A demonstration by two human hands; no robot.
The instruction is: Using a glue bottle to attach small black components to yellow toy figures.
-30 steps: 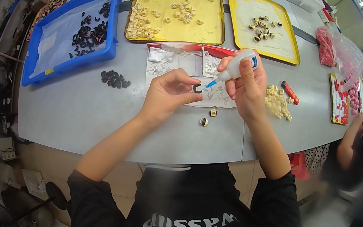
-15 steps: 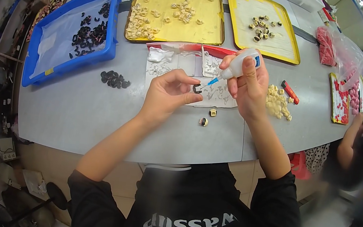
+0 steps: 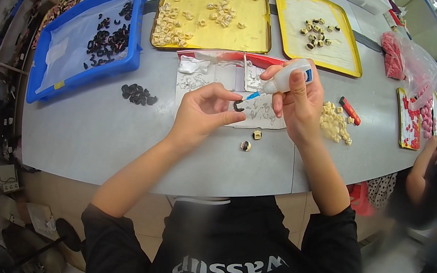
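Observation:
Between the thumb and fingertips of my left hand (image 3: 200, 110) is a small black C-shaped piece (image 3: 239, 106). My right hand (image 3: 303, 105) grips a white squeeze bottle (image 3: 281, 81), tilted so its thin blue nozzle (image 3: 253, 96) points down at the black piece. The nozzle's tip is at the piece's upper end; whether they touch is too fine to tell. Below them lies a stained white paper sheet (image 3: 266, 122). Nearer to me sit two small cream-and-black pieces (image 3: 245, 146). A pile of black curved pieces (image 3: 138, 95) is left of my left hand; a pile of cream pieces (image 3: 334, 123) lies right of my right hand.
A blue tray (image 3: 141, 23) of black pieces stands at the left. Two yellow trays (image 3: 270, 37) with cream and two-tone pieces lie at the back. A red marker-like stick (image 3: 350, 111) rests on the grey table (image 3: 87, 145). Another person's arm (image 3: 420, 172) is at the far right.
The bottle has shifted slightly left, bringing its nozzle tip closer to the black piece's upper end. My left hand has barely moved and keeps its pinch.

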